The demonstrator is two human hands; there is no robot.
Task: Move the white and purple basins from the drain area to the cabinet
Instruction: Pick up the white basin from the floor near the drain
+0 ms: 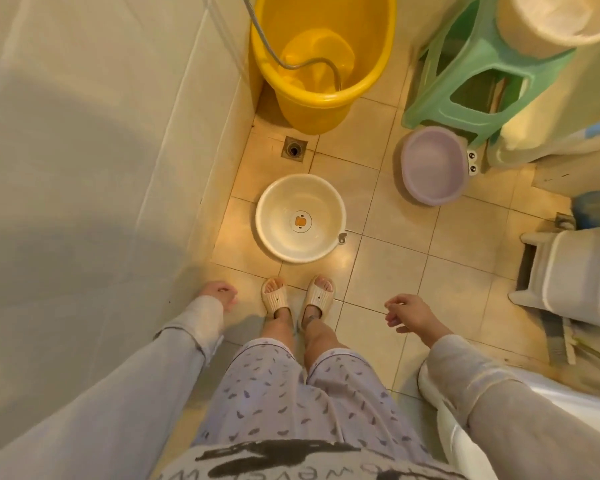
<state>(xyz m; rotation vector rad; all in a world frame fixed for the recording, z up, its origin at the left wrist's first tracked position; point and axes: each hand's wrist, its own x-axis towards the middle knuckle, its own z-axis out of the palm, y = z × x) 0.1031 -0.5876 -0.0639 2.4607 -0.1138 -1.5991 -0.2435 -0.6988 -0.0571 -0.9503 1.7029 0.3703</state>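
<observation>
A round white basin (300, 199) with a small orange figure printed in its bottom sits on the tiled floor just in front of my feet, below the floor drain (294, 149). A purple basin (433, 166) rests on the floor to the right, against the leg of a green stool. My left hand (219, 294) hangs by the left wall, fingers loosely curled and holding nothing. My right hand (407, 315) hangs on the right, fingers apart and empty. Both hands are well short of the basins.
A tall yellow bucket (323, 88) with a shower hose in it stands at the far wall. The green plastic stool (478, 81) carries a pale tub. A white step stool (568, 271) and a white fixture edge (440, 403) stand at the right.
</observation>
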